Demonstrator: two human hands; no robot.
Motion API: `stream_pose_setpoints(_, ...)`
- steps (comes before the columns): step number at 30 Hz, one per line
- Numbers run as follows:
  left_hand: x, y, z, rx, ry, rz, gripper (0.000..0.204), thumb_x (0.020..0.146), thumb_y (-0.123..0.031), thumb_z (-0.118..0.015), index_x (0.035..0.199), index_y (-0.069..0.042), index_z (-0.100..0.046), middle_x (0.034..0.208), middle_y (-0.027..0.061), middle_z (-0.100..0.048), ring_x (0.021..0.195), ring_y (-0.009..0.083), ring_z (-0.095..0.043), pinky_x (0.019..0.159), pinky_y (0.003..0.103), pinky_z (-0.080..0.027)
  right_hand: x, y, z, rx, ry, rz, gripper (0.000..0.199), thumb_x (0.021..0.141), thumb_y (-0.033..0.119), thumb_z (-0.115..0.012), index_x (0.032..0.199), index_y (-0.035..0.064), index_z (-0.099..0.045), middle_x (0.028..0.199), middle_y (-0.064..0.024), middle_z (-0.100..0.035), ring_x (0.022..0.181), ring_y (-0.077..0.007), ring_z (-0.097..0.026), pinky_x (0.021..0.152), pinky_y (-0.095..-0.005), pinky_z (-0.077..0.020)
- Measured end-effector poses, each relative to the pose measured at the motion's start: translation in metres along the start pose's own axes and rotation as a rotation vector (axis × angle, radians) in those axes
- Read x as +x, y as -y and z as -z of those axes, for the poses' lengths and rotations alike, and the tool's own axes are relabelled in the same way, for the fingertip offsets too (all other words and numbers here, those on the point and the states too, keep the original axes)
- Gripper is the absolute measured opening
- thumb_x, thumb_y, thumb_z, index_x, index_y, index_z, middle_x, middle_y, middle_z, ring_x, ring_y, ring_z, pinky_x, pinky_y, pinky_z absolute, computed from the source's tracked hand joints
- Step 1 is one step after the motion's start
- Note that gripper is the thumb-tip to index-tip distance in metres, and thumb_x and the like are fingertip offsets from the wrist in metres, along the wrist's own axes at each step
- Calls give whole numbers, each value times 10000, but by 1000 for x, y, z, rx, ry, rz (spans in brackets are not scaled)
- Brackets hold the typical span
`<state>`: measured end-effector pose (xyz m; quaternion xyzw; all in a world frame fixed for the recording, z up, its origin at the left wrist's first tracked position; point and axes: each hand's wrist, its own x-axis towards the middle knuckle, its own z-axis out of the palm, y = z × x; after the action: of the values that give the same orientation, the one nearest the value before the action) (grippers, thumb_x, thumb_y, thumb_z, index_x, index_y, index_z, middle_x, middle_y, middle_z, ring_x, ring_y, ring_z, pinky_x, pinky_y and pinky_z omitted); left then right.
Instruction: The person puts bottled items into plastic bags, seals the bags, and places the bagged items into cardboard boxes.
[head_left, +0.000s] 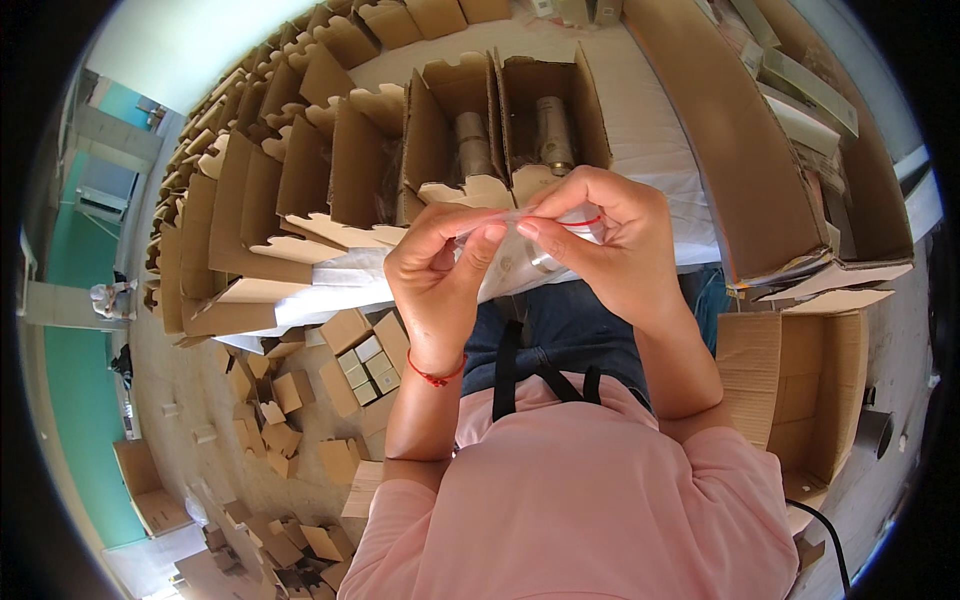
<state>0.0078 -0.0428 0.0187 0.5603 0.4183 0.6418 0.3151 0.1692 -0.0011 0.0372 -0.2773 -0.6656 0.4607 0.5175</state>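
While you held your hands together above your lap, the head view showed a small clear plastic bag [520,262] pinched between them, just in front of the bench [650,150] edge. Your left hand [440,270] had its thumb and forefinger pressed together on the bag's top edge, and the fingers [560,235] of your right hand [605,235] were clamped on the same edge, where a thin red strip ran along the seal. The bag looked glossy and crinkled, see-through, and a small pale metallic cylinder showed through it; what exactly it was could not be told.

Behind your hands, two open cardboard boxes [500,120] stood side by side on the white bench, each with a dull grey metal cylinder [552,135] lying inside. To their left ran a long row of more open boxes [260,170], brown, matte, with scalloped flaps. A large flat cardboard sheet [740,140] leaned to the right, and a big open carton [800,390] stood beside your right elbow. Small folded cartons [290,420] lay scattered on the concrete floor [190,400] to your left. A red thread bracelet [435,377] circled your left wrist.
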Motion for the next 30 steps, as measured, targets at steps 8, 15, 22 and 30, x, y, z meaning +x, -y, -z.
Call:
stream_pose_setpoints(8,0,0,-3,-86,-33,10,140,792,60,-662,926,18,-652,906,65,-611,839,110,-576,753,223,-460,0,-1,-3,42,-55,31,100,756,24,-697,783,6,-602,696,-36,-615,672,-90,-580,605,-217,-444)
stream_pose_setpoints(15,-1,0,-1,-62,-15,0,137,796,60,-660,925,15,-648,896,56,-608,828,104,-566,753,220,-453,1,2,-5,9,-27,67,115,766,34,-659,857,-2,-597,784,-74,-652,736,-133,-632,680,-246,-469)
stream_pose_setpoints(22,-1,1,4,-30,-87,-40,114,806,41,-660,915,15,-641,861,36,-585,780,86,-519,715,202,-416,2,6,5,-152,80,54,104,766,72,-663,836,4,-626,736,-76,-602,701,-177,-568,639,-273,-454)
stream_pose_setpoints(30,-2,-1,8,-21,-98,-40,126,796,32,-672,915,12,-636,862,32,-577,783,92,-519,703,207,-420,0,0,1,-142,12,93,82,754,82,-674,781,18,-631,705,-71,-572,668,-201,-522,590,-294,-420)
